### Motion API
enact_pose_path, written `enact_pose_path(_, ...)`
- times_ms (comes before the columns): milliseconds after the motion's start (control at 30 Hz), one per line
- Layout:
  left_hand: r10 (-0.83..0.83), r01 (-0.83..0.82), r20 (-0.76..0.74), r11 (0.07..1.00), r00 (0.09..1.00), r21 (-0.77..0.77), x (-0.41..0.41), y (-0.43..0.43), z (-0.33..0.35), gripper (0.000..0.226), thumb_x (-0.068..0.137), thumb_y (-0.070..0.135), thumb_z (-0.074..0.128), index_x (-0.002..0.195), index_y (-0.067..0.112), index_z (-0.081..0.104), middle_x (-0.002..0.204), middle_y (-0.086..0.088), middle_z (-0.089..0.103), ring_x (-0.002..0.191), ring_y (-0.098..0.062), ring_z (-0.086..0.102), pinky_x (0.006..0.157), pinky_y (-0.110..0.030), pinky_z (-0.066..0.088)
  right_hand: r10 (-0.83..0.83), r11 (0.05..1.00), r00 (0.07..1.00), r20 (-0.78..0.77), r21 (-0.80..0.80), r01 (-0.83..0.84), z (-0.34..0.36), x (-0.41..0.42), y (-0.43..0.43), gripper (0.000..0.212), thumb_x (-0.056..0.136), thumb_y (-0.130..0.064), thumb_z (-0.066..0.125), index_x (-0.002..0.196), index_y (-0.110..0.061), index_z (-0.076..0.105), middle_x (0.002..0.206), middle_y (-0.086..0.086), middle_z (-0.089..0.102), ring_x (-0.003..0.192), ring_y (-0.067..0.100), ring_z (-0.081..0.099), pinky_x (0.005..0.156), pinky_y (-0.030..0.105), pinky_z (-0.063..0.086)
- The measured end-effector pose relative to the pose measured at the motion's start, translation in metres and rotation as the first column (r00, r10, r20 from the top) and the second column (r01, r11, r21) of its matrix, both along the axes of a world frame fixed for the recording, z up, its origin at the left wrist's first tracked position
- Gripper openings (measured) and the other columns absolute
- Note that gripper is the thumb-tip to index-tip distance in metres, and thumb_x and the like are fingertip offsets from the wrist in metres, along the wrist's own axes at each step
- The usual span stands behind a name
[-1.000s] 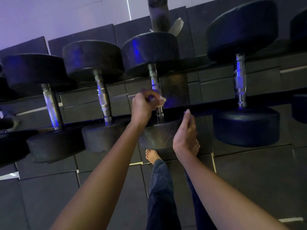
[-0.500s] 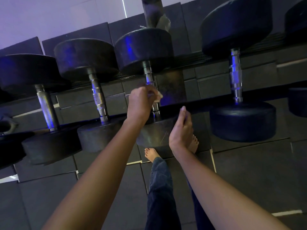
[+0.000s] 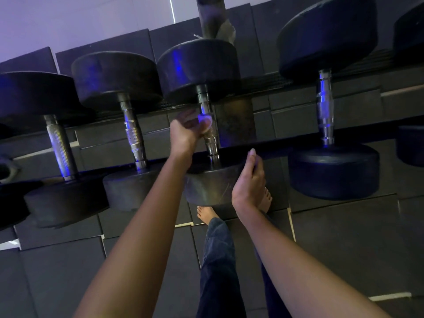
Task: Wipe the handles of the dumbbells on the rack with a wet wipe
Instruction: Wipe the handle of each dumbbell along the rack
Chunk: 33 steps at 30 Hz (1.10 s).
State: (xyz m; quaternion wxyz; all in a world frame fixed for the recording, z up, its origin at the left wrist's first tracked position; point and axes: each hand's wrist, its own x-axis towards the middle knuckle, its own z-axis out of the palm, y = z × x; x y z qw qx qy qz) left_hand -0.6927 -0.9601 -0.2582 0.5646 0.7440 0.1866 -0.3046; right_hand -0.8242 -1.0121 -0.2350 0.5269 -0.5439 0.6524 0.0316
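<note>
Left hand point(image 3: 185, 134) slid up handle point(image 3: 212, 140) with wipe point(image 3: 205, 121) (right hand point(image 3: 249, 182) relaxed)

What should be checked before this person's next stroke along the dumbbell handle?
1. Wet wipe in grip: ok, the left hand holds it with curled fingers.
2. Wet wipe on the handle: ok, it sits against the upper part.
3. Lower part of that handle wiped: cannot tell; it shows bare below the hand.
4. Right hand free: ok, it is open and holds nothing, beside the near head; whether they touch, cannot tell.
5. Next handle to the right unobstructed: ok.
</note>
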Motion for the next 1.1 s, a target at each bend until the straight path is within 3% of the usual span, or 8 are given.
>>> enact_pose_path(200,-0.166,0.180,-0.285,0.983,0.944,0.023,-0.017,0.013,0.003,0.024,0.099,0.015,0.045,0.082,0.012,0.061,0.074,-0.005,0.061,0.065,-0.014,0.058,0.060,-0.020,0.053,0.004,1.000,1.000,-0.016,-0.006,-0.004,0.002,0.001,0.000,0.046,0.099,-0.049,0.025,0.129,-0.028,0.052,0.124,0.001,0.059,0.106,0.018,0.053,0.067,0.026,0.028)
enact_pose_path(400,0.206,-0.287,-0.324,0.930,0.923,-0.228,0.021,-0.013,-0.001,0.031,0.100,0.013,0.040,0.073,0.013,0.054,0.050,0.004,0.058,0.042,-0.009,0.052,0.055,-0.025,0.044,0.003,1.000,1.000,-0.009,-0.014,-0.003,0.001,0.002,0.001,0.046,0.099,-0.048,0.024,0.129,-0.026,0.053,0.117,-0.004,0.057,0.097,0.010,0.048,0.058,0.015,0.025)
enact_pose_path(567,-0.053,-0.003,-0.322,0.985,0.945,-0.173,-0.008,0.012,-0.006,0.026,0.095,0.006,0.043,0.078,0.012,0.062,0.066,-0.003,0.066,0.066,-0.018,0.064,0.065,-0.026,0.052,0.004,1.000,1.000,-0.026,0.005,-0.004,0.005,0.002,0.000,0.046,0.099,-0.048,0.023,0.129,-0.028,0.052,0.126,-0.003,0.058,0.102,0.014,0.050,0.066,0.028,0.021)
enact_pose_path(700,-0.031,0.031,0.172,1.000,0.985,0.003,-0.012,0.017,-0.006,0.013,0.092,0.019,0.057,0.088,0.025,0.068,0.084,-0.001,0.067,0.079,-0.016,0.062,0.076,-0.031,0.051,0.016,1.000,0.999,-0.042,0.003,-0.016,0.006,0.003,0.001,0.047,0.099,-0.049,0.022,0.129,-0.029,0.052,0.125,-0.003,0.057,0.095,0.010,0.047,0.058,0.018,0.024)
enact_pose_path(767,-0.361,0.314,0.476,0.932,0.802,0.178,-0.014,0.014,-0.005,0.016,0.092,0.023,0.058,0.102,0.022,0.071,0.098,0.001,0.067,0.091,-0.012,0.062,0.083,-0.025,0.047,0.016,1.000,0.999,-0.044,0.001,-0.016,0.006,0.003,0.001,0.048,0.098,-0.050,0.022,0.130,-0.029,0.051,0.127,-0.004,0.057,0.103,0.013,0.050,0.061,0.022,0.026)
enact_pose_path(933,-0.830,0.460,0.511,0.372,-0.223,0.806,0.007,0.023,-0.025,0.027,0.090,0.025,0.054,0.103,0.007,0.068,0.112,-0.010,0.065,0.107,-0.023,0.047,0.090,-0.035,0.047,0.003,1.000,0.999,-0.053,0.001,-0.003,0.007,0.004,0.001,0.046,0.098,-0.051,0.024,0.128,-0.031,0.053,0.123,-0.005,0.059,0.107,0.016,0.052,0.059,0.027,0.020)
enact_pose_path(1033,-0.749,0.418,0.403,0.184,-0.527,0.890,0.020,0.031,-0.027,0.029,0.094,0.030,0.047,0.101,0.012,0.069,0.114,-0.005,0.066,0.112,-0.023,0.053,0.093,-0.030,0.038,-0.001,1.000,0.999,-0.049,-0.011,0.001,0.007,0.004,0.001,0.044,0.098,-0.050,0.025,0.126,-0.031,0.054,0.119,-0.005,0.060,0.104,0.016,0.053,0.055,0.025,0.021)
enact_pose_path(1100,-0.745,0.387,0.354,0.140,-0.565,0.911,0.031,0.029,-0.027,0.029,0.095,0.028,0.046,0.106,0.012,0.068,0.120,-0.005,0.064,0.117,-0.024,0.057,0.103,-0.032,0.034,0.005,1.000,0.999,-0.049,-0.007,-0.006,0.007,0.003,0.000,0.044,0.098,-0.050,0.025,0.126,-0.031,0.053,0.119,-0.004,0.060,0.095,0.012,0.050,0.054,0.019,0.023)
